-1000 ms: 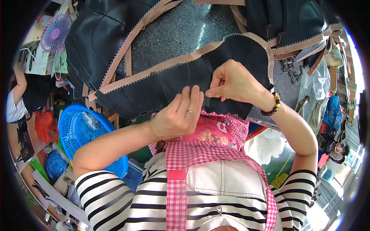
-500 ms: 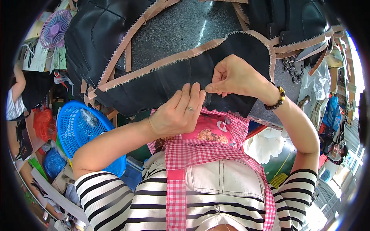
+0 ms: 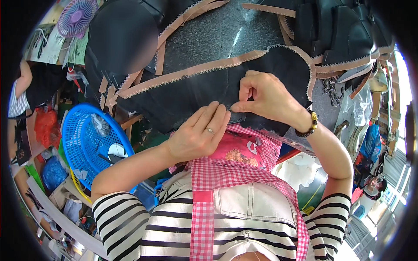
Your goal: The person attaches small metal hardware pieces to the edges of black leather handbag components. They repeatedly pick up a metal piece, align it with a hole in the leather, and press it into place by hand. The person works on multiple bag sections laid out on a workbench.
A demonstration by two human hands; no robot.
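A long black leather piece (image 3: 183,98) lies across the front of the table, its far and right edges trimmed with a tan strip sewn in white zigzag stitches. At its near edge my left hand (image 3: 198,135) is closed, fingers together and fingertips on the leather; the thumb is hidden beneath. Close beside those fingertips, my right hand (image 3: 272,98) has thumb and curled index finger pinched at the same edge. Any small thing inside that pinch is too hidden to make out.
Stacked black leather pieces (image 3: 352,35) with tan edging lie at the far right, near small metal fittings (image 3: 333,91). A blue plastic basket (image 3: 76,143) stands left of my arm. A purple fan (image 3: 77,17) is far left, above another person's arm (image 3: 24,80).
The view has shifted, so the table and basket sit differently in it. My hands remain together at the leather's near edge, with the right fingers curled more tightly.
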